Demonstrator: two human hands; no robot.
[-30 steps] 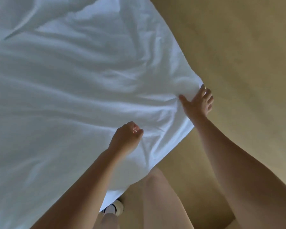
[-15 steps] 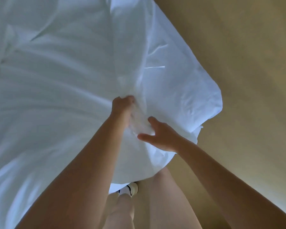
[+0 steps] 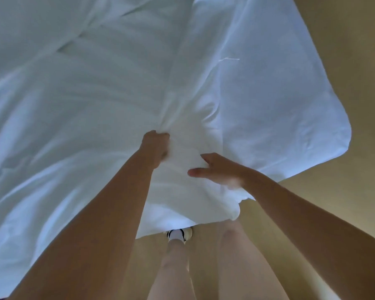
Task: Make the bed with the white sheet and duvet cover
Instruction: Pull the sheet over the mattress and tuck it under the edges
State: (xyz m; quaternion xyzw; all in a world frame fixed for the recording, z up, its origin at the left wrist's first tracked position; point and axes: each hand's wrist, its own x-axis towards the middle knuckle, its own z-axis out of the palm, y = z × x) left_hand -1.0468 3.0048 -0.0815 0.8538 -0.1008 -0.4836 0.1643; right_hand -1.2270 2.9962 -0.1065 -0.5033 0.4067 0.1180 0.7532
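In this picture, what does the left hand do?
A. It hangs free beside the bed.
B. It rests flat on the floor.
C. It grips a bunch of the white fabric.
C: the left hand is curled round a bunch of the white fabric, and creases spread from its grip.

Matt, creased white cloth sheet (image 3: 78, 131); smooth tan floor (image 3: 355, 61).

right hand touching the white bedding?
Touching. Head view: the right hand has bunched white bedding between thumb and fingers, beside the left hand.
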